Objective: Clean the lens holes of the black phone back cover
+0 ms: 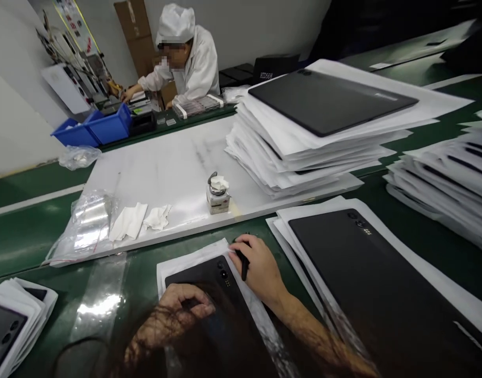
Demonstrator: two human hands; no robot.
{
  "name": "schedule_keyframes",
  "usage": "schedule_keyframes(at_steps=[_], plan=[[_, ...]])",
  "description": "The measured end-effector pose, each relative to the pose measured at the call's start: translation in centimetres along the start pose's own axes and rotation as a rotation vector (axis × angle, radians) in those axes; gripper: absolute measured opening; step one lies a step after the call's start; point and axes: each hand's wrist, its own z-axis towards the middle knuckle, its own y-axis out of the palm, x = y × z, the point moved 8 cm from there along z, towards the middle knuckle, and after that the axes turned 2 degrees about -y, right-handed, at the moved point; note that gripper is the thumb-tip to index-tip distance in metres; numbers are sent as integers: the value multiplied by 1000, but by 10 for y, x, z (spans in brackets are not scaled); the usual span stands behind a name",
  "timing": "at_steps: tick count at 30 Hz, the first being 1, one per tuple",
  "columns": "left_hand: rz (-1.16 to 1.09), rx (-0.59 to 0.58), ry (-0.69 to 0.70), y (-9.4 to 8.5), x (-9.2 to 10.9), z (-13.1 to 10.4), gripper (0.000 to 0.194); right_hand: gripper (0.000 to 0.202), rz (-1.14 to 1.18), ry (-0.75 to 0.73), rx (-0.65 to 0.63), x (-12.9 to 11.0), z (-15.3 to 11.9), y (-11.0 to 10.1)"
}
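A dark tablet back cover (pixel 209 294) with camera holes lies on a white sheet on the green bench right in front of me. My left hand (pixel 173 315) rests on the cover with fingers curled, pressing it down. My right hand (pixel 258 268) sits at the cover's upper right corner and grips a small black tool (pixel 244 265) that points down at the sheet. A small jar (pixel 217 195) with a metal lid and a white wipe on top stands on the white board just beyond my right hand.
A second dark cover (pixel 366 283) lies on sheets at the right. Tall stacks of covers and white sheets (pixel 303 142) stand behind and at the far right (pixel 449 184). White wipes (pixel 138 220), plastic bags (pixel 91 215) and blue bins (pixel 103 126) lie left. A person in white (pixel 185 58) works at the far end.
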Motion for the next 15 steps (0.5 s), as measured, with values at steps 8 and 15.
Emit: schedule_keyframes(at_steps=[8,15], plan=[[-7,-15,11,-27,26,46,5,32,140,-75,134,-33,10,-15],[-33,-41,32,-20,18,50,5,45,149,-151,168,-45,20,-25]])
